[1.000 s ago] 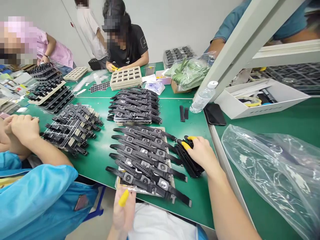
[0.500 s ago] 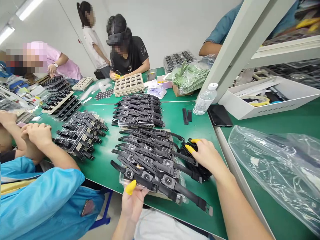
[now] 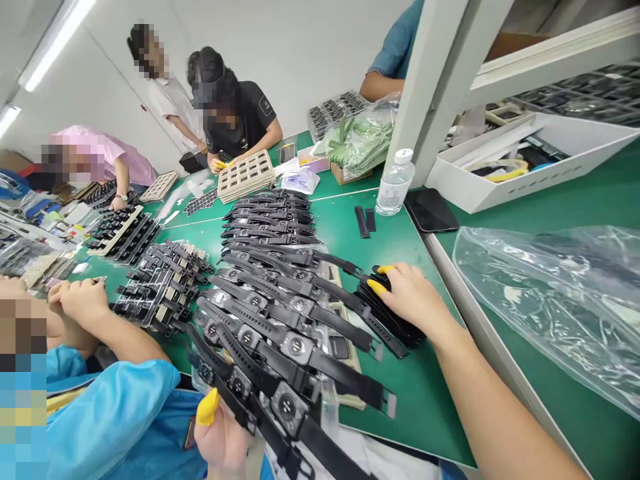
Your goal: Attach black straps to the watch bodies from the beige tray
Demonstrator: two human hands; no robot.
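Note:
My left hand [image 3: 225, 440], with a yellow finger cot on its thumb, grips the near edge of a clear plastic tray [image 3: 329, 407]. Across that tray lie rows of smartwatches [image 3: 289, 408], backs up, with black straps overhanging both sides. The tray sits tilted past the table's front edge, over beige trays [image 3: 354, 377] that show at its right. My right hand [image 3: 413, 300] is closed over a pile of black watch straps [image 3: 383, 320]; two of its fingertips wear yellow cots. Its grip on individual straps is partly hidden.
More watch stacks [image 3: 270, 217] stand behind and at left [image 3: 163, 287]. A water bottle [image 3: 395, 183], a phone [image 3: 431, 210] and a white box [image 3: 530, 160] are at right, near a clear plastic bag [image 3: 555, 307]. A co-worker's blue sleeve [image 3: 120, 413] is close at left.
My left hand has drawn the watch tray toward me and to the left, exposing the beige trays beneath. My right hand stays on the strap pile. The view has shifted slightly.

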